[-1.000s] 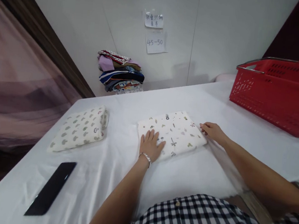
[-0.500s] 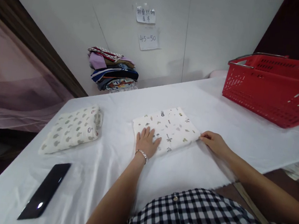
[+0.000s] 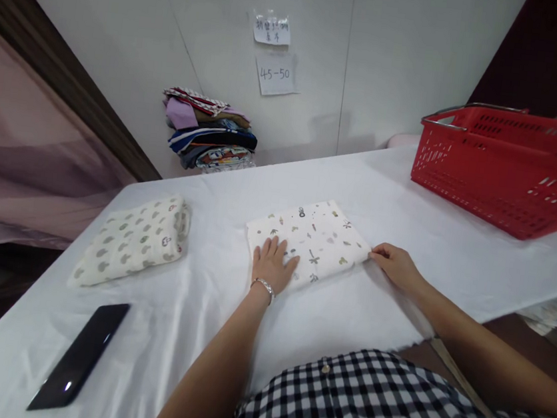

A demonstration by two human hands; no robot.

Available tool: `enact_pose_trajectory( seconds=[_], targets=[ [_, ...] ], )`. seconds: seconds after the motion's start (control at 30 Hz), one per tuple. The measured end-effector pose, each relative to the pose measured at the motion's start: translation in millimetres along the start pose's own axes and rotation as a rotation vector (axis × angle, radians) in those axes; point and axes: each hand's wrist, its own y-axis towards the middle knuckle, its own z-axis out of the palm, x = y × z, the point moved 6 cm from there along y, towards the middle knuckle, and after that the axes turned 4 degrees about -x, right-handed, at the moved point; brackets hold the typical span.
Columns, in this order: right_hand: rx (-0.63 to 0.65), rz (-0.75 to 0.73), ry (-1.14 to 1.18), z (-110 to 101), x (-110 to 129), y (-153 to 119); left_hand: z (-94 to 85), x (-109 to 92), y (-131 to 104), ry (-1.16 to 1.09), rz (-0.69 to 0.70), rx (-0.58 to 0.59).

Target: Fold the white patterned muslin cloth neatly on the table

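A dark phone (image 3: 79,356) lies at the near left corner of the white table (image 3: 410,204). Beyond it, near the left edge, sits a folded cloth with a green print (image 3: 133,240). Further back, against the wall, a stack of folded clothes (image 3: 210,131) stands under two paper notes (image 3: 274,53).

Near the middle of the table lies a folded white cloth (image 3: 308,239) with small scattered motifs, flat and roughly square. The left hand (image 3: 273,264) rests palm down on its near left corner, fingers stretched out and slightly spread, pressing rather than gripping; a bracelet (image 3: 265,287) circles the wrist. The right hand (image 3: 395,264) is at the cloth's right corner, fingers curled with the tips touching the edge; whether they pinch the fabric or only touch it cannot be told.

At the far right a red basket (image 3: 509,168) with metal handles stands on the table, well apart from the cloth. A checked shirt (image 3: 376,415) fills the bottom of the view.
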Motion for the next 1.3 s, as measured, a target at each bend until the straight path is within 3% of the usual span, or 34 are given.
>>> enact_pose_trajectory(
  seconds=[0.1, 0.3, 0.5, 0.8, 0.97, 1.17, 1.3],
  targets=[
    [0.020, -0.031, -0.018, 2, 2, 1, -0.4, 0, 0, 0.000, 0.002, 0.008],
    [-0.059, -0.018, -0.047, -3, -4, 4, -0.2, 1, 0, -0.001, -0.003, 0.002],
    [0.024, -0.014, 0.050, 0, -12, 9, 1.8, 2, 1, -0.002, -0.001, -0.011],
    [-0.043, -0.019, -0.029, 3, 6, 10, 0.1, 1, 0, -0.015, -0.010, -0.008],
    [-0.095, -0.028, -0.017, 7, 3, 12, 0.9, 2, 2, -0.050, -0.013, -0.014],
    [0.033, -0.003, 0.018, 6, 2, 19, -5.4, 11, 4, -0.198, -0.012, 0.009],
    [0.050, 0.001, -0.064, 6, 8, 24, -10.8, 17, 1, -0.226, 0.013, -0.052]
  ],
)
